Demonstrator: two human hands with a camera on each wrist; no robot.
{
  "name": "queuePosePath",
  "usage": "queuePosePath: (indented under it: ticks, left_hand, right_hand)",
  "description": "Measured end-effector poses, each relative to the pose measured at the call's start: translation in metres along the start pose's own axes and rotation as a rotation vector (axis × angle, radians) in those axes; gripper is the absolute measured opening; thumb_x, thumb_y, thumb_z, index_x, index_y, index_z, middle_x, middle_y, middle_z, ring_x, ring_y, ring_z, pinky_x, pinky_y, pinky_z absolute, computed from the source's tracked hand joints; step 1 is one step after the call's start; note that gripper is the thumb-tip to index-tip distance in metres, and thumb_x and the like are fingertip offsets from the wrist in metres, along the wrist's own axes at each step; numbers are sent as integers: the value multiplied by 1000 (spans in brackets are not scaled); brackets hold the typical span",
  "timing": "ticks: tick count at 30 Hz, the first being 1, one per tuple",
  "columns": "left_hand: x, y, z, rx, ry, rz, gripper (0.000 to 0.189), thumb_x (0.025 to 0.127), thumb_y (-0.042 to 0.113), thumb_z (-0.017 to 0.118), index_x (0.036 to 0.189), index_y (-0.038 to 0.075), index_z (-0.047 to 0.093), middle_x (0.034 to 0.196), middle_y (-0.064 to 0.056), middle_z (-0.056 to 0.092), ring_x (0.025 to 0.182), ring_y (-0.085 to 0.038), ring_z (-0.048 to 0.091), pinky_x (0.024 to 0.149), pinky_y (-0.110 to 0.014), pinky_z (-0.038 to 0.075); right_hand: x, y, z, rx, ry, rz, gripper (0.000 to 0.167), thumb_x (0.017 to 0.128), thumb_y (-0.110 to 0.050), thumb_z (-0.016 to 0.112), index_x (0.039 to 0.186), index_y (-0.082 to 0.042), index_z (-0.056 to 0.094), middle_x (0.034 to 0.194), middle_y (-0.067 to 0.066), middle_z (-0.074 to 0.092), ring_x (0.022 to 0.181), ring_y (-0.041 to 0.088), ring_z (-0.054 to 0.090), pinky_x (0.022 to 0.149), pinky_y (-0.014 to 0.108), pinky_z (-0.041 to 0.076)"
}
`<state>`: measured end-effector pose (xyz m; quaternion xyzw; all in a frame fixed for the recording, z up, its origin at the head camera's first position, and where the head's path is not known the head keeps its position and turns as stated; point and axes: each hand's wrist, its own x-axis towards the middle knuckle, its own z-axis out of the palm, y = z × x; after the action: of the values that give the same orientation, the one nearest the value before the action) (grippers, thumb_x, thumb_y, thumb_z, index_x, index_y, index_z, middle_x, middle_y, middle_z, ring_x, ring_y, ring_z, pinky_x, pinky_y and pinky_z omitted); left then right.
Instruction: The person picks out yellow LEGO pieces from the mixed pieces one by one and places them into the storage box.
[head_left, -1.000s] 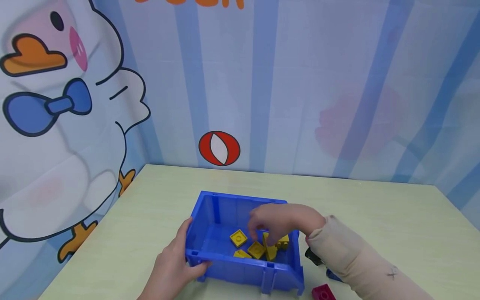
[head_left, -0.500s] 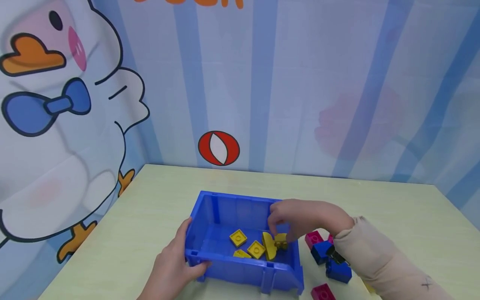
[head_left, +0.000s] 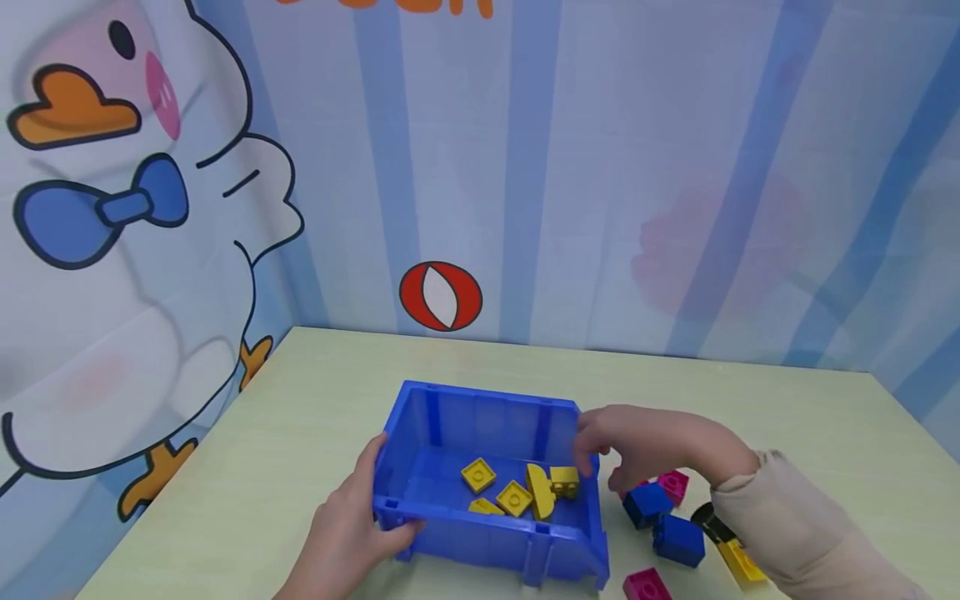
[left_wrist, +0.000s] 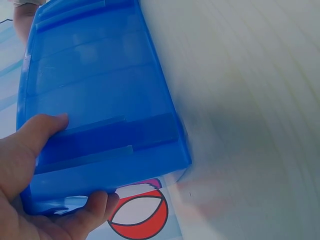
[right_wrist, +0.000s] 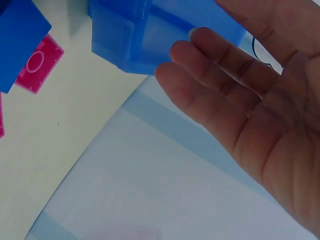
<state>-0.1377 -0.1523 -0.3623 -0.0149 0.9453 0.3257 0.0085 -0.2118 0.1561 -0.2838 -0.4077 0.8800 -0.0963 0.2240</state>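
A blue plastic bin (head_left: 465, 542) stands on the table, its left end held by my left hand (head_left: 352, 517); in the left wrist view the thumb (left_wrist: 42, 130) lies on the bin's outer face with fingers curled beneath. Inside are several yellow toy bricks: square ones (head_left: 478, 475) (head_left: 514, 498), a curved one (head_left: 539, 492) and a studded one (head_left: 564, 482). Another yellow piece (head_left: 486, 507) is partly hidden by the front wall. My right hand (head_left: 652, 437) hovers at the bin's right edge, fingers loosely bent; the right wrist view shows no brick in the visible fingers.
To the bin's right lie blue bricks (head_left: 648, 504) (head_left: 678, 539), a pink brick (head_left: 673, 487), a black piece (head_left: 711, 523) and a yellow brick (head_left: 742, 565) partly under the right sleeve. Another pink brick (head_left: 647, 585) sits nearer. A printed cloth (head_left: 600, 167) hangs behind the table.
My right hand has moved right, from above the yellow bricks inside the bin to its right edge, uncovering bricks on the table. My left hand keeps its grip on the bin.
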Motion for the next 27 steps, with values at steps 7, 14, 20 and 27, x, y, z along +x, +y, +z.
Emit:
queuePosePath:
  ticks: [7,14,20,27]
  left_hand:
    - [0,1,0,3,-10,-9,104,67,31,84,145,7,21,132,-25,48,115,-44,50,85,-55,48]
    - [0,1,-1,4,-11,-7,104,66,31,84,145,7,21,132,-24,48,115,-44,50,85,-55,48]
    - [0,1,-1,9,-9,-6,104,66,30,84,145,7,20,133,-24,47,115,-44,50,85,-55,48]
    - [1,1,-1,16,-13,-8,104,66,30,84,145,6,20,133,-24,47,115,-44,50,85,-55,48]
  right_hand:
    - [-15,6,7,14,33,55,25,74,-6,75,85,-26,65,86,-12,53,83,8,51,70,25,49]
    - [-33,16,17,60,49,107,30,73,-2,74,86,-28,66,85,-12,52,82,10,53,70,26,51]
    - [-46,26,26,83,60,144,28,71,-3,76,85,-25,66,84,-12,52,79,10,52,69,28,51]
    - [-63,41,39,147,67,171,29,70,-2,78,84,-24,63,83,-10,52,78,10,51,69,28,51]
